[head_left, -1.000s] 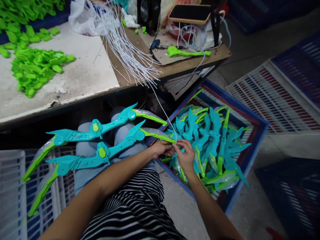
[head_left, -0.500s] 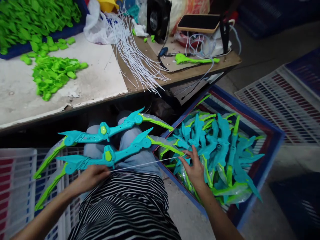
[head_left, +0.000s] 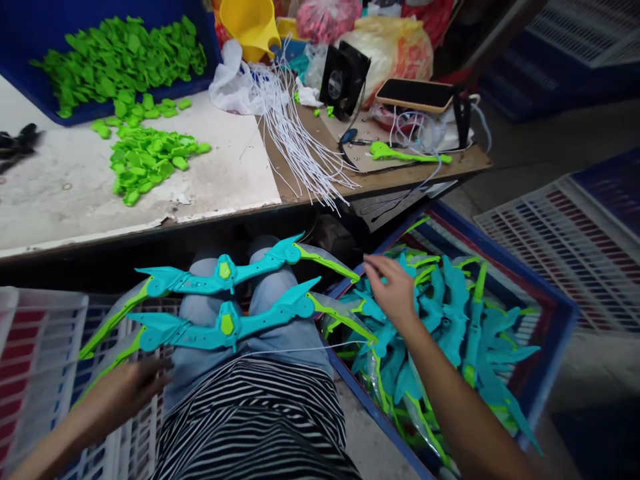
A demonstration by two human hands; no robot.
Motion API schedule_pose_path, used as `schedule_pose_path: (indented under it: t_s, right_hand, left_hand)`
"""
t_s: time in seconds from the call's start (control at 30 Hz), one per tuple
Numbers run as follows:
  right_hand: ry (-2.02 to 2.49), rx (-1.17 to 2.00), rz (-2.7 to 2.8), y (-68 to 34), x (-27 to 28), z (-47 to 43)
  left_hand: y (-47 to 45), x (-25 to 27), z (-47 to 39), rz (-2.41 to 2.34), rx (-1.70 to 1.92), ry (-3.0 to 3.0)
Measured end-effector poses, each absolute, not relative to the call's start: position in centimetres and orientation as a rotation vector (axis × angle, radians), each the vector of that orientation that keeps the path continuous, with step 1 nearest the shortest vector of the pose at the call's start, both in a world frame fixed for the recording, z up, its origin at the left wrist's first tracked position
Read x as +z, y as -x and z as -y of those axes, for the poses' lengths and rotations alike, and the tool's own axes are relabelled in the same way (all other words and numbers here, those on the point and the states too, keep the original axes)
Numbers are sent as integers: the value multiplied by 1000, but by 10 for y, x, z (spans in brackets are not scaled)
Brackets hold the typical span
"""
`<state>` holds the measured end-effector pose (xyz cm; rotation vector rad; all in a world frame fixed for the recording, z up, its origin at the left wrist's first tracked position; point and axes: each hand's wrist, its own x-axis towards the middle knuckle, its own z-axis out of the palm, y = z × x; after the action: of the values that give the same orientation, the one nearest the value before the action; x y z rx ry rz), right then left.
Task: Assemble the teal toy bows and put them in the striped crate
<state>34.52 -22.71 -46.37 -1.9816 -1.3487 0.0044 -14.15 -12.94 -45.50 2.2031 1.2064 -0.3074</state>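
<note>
Two toy bows lie across my lap, turquoise with lime-green limbs: the upper toy bow (head_left: 260, 267) and the lower toy bow (head_left: 270, 318). A white string (head_left: 305, 349) runs from the right tip of the lower bow back across my lap. My left hand (head_left: 123, 393), blurred, is beside the lower bow's left limb, its fingers loosely apart with nothing seen in them. My right hand (head_left: 393, 287) is closed, thumb and fingertips together, by the upper bow's right tip. Whatever it may pinch is too small to make out.
A blue crate (head_left: 555, 347) full of similar bows stands at my right. On the table (head_left: 220, 180) are green plastic pieces (head_left: 150, 157), a bundle of white strings (head_left: 300, 147), a small black fan (head_left: 345, 80) and a phone (head_left: 415, 93). White crates (head_left: 45, 320) stand left.
My left hand has let go of the string and moved left and down. My right hand has left the lower bow's tip for the upper bow's tip. The string hangs slacker.
</note>
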Motion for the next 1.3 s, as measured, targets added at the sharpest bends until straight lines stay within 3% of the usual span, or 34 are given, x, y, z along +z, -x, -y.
schedule_pose_path:
  t_s: [0.13,0.27,0.43,0.63,0.87,1.3]
  right_hand:
    - [2066,89,1238,-349,-441,127]
    - [2114,111,1177,-350,-438,86]
    - [2093,219,1142,-360,-453,135]
    - [1905,770,819,-357,-485,234]
    - [1874,319,766,-342,-517,244]
    - [1865,188,1013,-343,-537,243]
  left_hand:
    - [37,-443,108,-906,138,-2359]
    - [-15,-460,117,-684,0,-2480]
    - [-10,-465,133,-581,-255,-2363]
    - [-77,-471,112,-605,-100,-1951]
    - [-203,-507,113,-832,-88,-1179]
    - [-245,-531,135,-719,-98,-775]
